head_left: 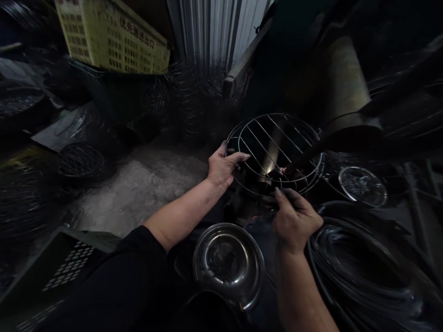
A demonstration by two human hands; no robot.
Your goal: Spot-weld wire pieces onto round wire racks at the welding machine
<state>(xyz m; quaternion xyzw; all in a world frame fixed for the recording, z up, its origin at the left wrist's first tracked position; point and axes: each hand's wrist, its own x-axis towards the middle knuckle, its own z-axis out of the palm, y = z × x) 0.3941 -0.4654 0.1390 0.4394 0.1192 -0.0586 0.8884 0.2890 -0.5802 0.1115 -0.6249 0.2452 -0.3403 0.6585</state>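
A round wire rack [278, 148] with parallel bars and ring rims is held up around the machine's metal arms. My left hand [223, 166] grips its left edge, thumb over the rim and fingers beneath. At the near side of the rack, my right hand [296, 216] is closed, thumb and fingers pinched together close to the lower ring; whatever lies between the fingertips is too dark and small to make out. Within the rack's outline a brass-coloured rod [272, 154] and a dark pointed arm [304, 154] show.
Below my hands sits a shiny metal bowl [254, 258] with small pieces in it. Coiled wire [360, 272] fills a tub at right, near another round metal dish [384, 196]. A thick cylinder [348, 78] hangs above. Yellow [138, 44] and green crates [51, 272] stand at left.
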